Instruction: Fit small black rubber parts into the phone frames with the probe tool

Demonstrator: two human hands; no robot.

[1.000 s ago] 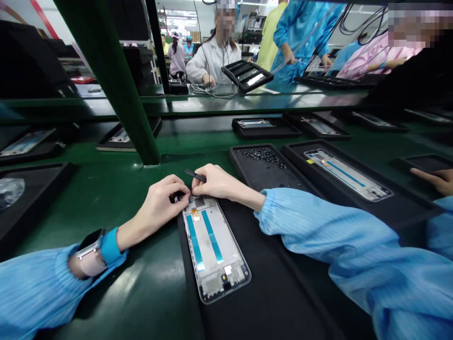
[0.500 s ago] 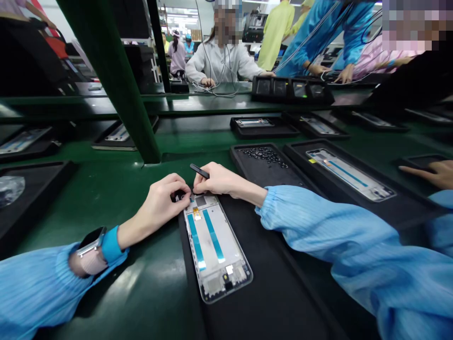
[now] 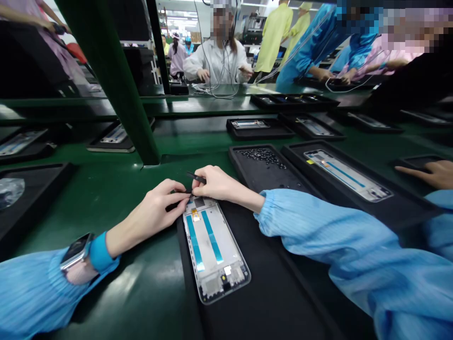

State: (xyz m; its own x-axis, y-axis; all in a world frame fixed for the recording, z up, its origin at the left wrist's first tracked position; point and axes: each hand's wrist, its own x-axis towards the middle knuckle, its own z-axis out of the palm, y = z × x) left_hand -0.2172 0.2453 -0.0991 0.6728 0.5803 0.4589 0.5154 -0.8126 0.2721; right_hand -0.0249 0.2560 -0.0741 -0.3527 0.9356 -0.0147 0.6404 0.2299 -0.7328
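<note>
A phone frame (image 3: 208, 245) with two blue strips lies face up on a black foam tray (image 3: 279, 288). At its far end, my right hand (image 3: 217, 183) is closed on a slim black tool, probably tweezers (image 3: 197, 177), with the handle sticking out to the left. My left hand (image 3: 164, 203) is at the far left corner of the frame, thumb and fingertips closed together there. Whatever is between those fingertips is too small to make out. The tip of the black tool is hidden by my fingers.
A black tray with small black parts (image 3: 264, 158) stands beyond my right wrist. Right of it, another tray holds a phone frame (image 3: 348, 174). More trays line the green bench behind. A green post (image 3: 116, 80) rises beyond my left hand. A co-worker's hand (image 3: 430, 173) is at far right.
My left hand has shifted slightly left and down, its fingers straighter. My right hand has dipped a little, the tool lying flatter. Across the bench, a tilted tray now lies flat.
</note>
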